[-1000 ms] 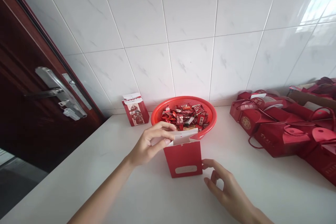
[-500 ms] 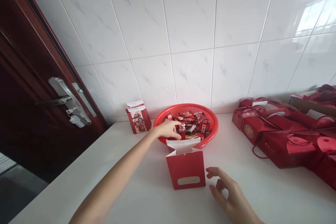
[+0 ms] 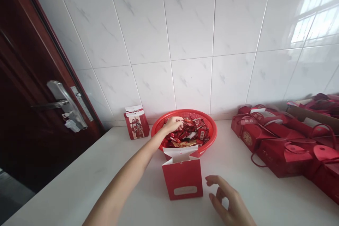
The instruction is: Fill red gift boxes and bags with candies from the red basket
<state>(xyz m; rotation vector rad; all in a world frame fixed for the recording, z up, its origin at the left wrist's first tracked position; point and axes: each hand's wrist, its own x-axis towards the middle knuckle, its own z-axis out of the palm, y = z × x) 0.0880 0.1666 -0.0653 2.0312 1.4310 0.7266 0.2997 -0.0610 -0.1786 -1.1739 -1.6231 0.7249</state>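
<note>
My left hand (image 3: 173, 124) is over the left part of a red plastic basket (image 3: 213, 132), its fingers curled together among the candies. What they pinch, if anything, is hidden. Wrapped candies (image 3: 189, 135), mostly red with some gold and white, fill the basket. In front of it a red paper gift box (image 3: 182, 178) stands upright, its white-lined top open and an oval window low on the near side. Just right of this box, my right hand (image 3: 227, 197) hovers with fingers bent and apart, holding nothing and not touching the box.
Against the tiled wall at left stands another red box (image 3: 137, 123) with a printed figure. Several closed red gift boxes (image 3: 283, 155) with cord handles crowd the right side, before a cardboard carton (image 3: 300, 113). A dark red door (image 3: 31, 77) borders the white tabletop (image 3: 84, 169).
My left hand has reached farther back in the basket, and its fingers have drawn together. The view has shifted slightly; my right hand stays beside the box.
</note>
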